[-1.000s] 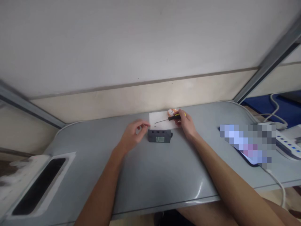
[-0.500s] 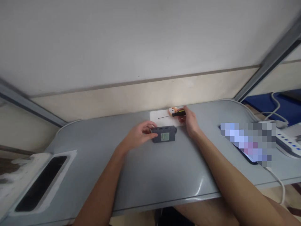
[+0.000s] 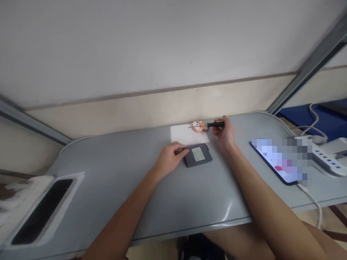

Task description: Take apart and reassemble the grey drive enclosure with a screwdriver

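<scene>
A flat dark grey box-shaped device (image 3: 204, 160) with a pale label lies near the middle of the desk. My left hand (image 3: 172, 156) pinches its left corner between thumb and fingers. In my right hand (image 3: 225, 133) is a screwdriver (image 3: 215, 124) with a black and yellow handle, held by the handle with its thin shaft pointing left. The shaft passes in front of a round orange and white animal-faced item (image 3: 198, 126). Under that item lies a white sheet of paper (image 3: 180, 134), just behind the device.
To the right a phone (image 3: 273, 162) with a lit, blurred screen lies with a white cable (image 3: 311, 198) beside it. A white power strip (image 3: 329, 162) stands farther right. At the left, a dark phone-like slab (image 3: 43, 213) rests on white paper. A wall (image 3: 162, 104) closes the back.
The device has gone from standing tilted up to lying flatter, label upward, and has turned. My right hand with the screwdriver has moved right and slightly away, uncovering the animal-faced item.
</scene>
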Available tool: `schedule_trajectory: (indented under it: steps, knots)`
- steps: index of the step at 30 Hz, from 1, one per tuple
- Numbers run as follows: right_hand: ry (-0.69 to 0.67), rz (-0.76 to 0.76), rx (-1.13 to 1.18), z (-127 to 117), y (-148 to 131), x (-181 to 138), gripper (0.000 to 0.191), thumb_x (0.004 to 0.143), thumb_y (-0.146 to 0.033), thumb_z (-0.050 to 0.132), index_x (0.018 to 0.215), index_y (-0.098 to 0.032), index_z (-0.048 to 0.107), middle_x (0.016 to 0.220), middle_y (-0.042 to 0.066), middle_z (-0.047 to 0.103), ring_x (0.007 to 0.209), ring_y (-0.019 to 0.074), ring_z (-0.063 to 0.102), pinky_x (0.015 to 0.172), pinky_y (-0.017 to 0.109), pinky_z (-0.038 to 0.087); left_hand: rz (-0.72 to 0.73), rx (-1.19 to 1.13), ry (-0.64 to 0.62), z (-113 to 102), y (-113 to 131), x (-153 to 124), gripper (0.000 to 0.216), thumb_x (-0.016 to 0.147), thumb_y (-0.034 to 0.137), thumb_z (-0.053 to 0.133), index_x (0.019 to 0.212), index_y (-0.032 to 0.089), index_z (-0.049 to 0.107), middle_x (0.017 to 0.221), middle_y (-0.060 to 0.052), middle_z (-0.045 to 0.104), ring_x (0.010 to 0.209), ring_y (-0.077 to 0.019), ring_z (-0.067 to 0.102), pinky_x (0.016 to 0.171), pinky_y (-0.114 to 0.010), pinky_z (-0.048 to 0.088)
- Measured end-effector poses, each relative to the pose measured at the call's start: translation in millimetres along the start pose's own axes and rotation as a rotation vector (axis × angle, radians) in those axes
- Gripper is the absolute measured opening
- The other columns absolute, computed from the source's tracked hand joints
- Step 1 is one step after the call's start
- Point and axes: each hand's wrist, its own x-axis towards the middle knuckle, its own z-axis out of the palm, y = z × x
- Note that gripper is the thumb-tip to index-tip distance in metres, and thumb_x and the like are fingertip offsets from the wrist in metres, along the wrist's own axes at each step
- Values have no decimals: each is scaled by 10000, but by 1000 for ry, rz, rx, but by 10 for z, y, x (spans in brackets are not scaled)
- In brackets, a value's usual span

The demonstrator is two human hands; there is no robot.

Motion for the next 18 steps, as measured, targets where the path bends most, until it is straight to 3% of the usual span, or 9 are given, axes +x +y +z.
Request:
schedule_trajectory:
  steps: [3,5,7,11,14,18]
  knots:
    - [-7,3,5,10,-5,2,405,876,-606,644,763,-218,624,601,-18,554,454,97,468,422,273,322,-18,-29,-73,-53,34,-17,281,952,387,695,1175,224,750,1129,-70,726,886,-185,674,815,-336,556]
    - [-18,1,17,10,-13,4,392,879,-591,646,764,-216,629,585,-23,532,448,97,457,413,269,318,-5,-32,-194,-94,77,-48,580,833,396,832,1373,280,655,1276,-78,655,951,-194,656,853,-340,564]
    - [-26,-1,28,8,-23,3,381,880,-577,650,762,-215,630,583,-23,523,446,98,455,404,266,317,25,0,-283,-122,125,-84,786,732,373,915,1447,338,590,1316,-67,596,996,-202,635,898,-352,565]
    - [-13,-6,52,18,-47,-15,367,884,-547,657,748,-208,621,620,-11,550,457,95,479,401,256,330,11,77,-254,-128,191,-113,634,768,322,872,1362,322,651,1131,-27,586,854,-159,609,823,-321,555]
    - [3,8,97,38,-75,-32,327,885,-490,645,732,-201,626,637,-4,556,475,90,487,402,241,337,2,93,-229,-137,199,-90,522,773,389,863,1257,272,708,1047,-17,623,787,-146,590,750,-291,520]
    - [3,37,187,79,-138,-68,259,856,-400,637,694,-198,627,636,-5,532,485,85,465,399,228,340,-35,39,-228,-168,151,-46,286,938,467,670,1056,222,757,934,-17,687,775,-157,596,701,-278,463]
